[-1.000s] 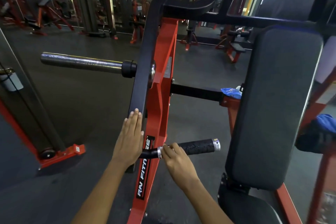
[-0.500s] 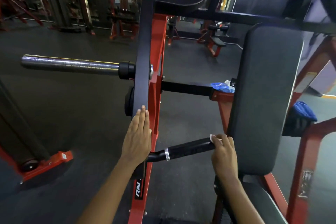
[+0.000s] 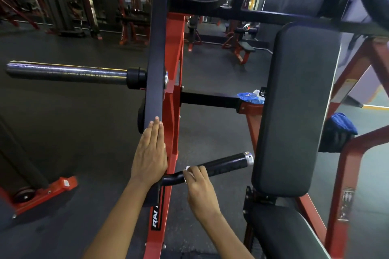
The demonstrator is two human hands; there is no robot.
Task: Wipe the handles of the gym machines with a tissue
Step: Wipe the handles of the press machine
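A black rubber handle (image 3: 226, 164) with a silver end cap juts rightward from the machine's black lever arm (image 3: 155, 82). My right hand (image 3: 199, 187) is curled over the inner end of that handle, near its bend, pressing a white tissue (image 3: 187, 168) against it; only a small corner of the tissue shows above my fingers. My left hand (image 3: 150, 153) lies flat with straight fingers against the lever arm, just left of the red frame (image 3: 175, 65).
A chrome weight peg (image 3: 67, 72) sticks out to the left. The black back pad (image 3: 294, 107) and seat (image 3: 282, 233) stand close on the right. A blue plastic packet (image 3: 249, 96) lies on the crossbar. A blue cloth (image 3: 342, 123) hangs behind the pad. More machines stand behind.
My right hand slid with the tissue from the outer end of the handle back to its inner end near the bend. My left hand stayed flat on the lever arm.
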